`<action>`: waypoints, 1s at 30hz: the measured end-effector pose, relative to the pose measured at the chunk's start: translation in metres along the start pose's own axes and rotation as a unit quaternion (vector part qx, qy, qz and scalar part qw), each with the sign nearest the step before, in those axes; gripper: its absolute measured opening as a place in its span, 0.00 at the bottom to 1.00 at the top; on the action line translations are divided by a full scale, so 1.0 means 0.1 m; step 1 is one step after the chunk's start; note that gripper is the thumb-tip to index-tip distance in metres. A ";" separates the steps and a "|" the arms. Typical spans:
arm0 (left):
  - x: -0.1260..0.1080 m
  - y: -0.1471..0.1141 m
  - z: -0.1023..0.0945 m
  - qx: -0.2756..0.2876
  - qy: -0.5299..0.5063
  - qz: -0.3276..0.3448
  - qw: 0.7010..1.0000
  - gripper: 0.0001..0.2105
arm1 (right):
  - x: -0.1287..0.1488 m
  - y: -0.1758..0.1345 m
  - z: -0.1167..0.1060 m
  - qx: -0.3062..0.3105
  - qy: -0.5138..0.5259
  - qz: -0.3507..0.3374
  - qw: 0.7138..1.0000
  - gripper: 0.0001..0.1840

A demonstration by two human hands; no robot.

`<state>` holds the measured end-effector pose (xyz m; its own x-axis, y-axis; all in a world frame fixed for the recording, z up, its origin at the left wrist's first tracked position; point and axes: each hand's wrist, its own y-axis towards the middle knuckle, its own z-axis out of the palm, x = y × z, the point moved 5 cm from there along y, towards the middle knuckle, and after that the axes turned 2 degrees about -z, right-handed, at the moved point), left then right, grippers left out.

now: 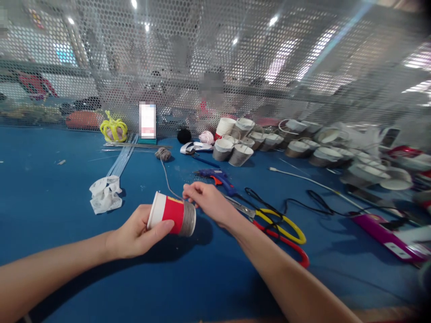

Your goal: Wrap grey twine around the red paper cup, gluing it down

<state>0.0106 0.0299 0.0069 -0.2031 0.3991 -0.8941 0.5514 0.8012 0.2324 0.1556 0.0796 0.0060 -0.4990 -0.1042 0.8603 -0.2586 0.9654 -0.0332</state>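
Note:
My left hand [136, 235] is wrapped round a red and white paper cup [173, 214], tilted on its side with the rim to the left. Grey yarn [187, 220] covers a band of the cup near its base. My right hand [205, 199] is beside the base end, fingers pinched together on the yarn strand. That strand [166, 172] runs back to a small grey yarn ball [163, 154] on the blue table [101, 287].
Several grey-wrapped cups [240, 154] stand at the back right. Right of my hands are a blue glue gun [218, 177], red-and-yellow-handled scissors [283, 224], black cord and a purple power strip [380, 233]. Crumpled white plastic [106, 195] lies left. A perforated metal screen [182, 58] rises behind.

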 end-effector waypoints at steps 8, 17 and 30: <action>0.10 0.07 -0.08 -0.021 0.032 0.016 0.999 0.12 | 0.18 -0.16 -0.08 0.192 0.034 -0.031 0.980 0.24; 0.34 0.16 -0.07 -0.031 -0.255 -0.173 0.951 0.18 | 0.24 -0.17 -0.05 0.141 -0.100 -0.078 0.982 0.23; 0.36 0.14 -0.03 -0.030 -0.214 -0.196 0.956 0.14 | 0.38 -0.25 0.15 0.139 -0.049 -0.208 0.967 0.23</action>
<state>0.0087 0.0565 -0.0213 -0.0289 -0.1466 -0.9888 0.4513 0.8807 -0.1437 0.1310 0.0482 0.0321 -0.3773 -0.5048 0.7764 -0.6597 0.7349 0.1572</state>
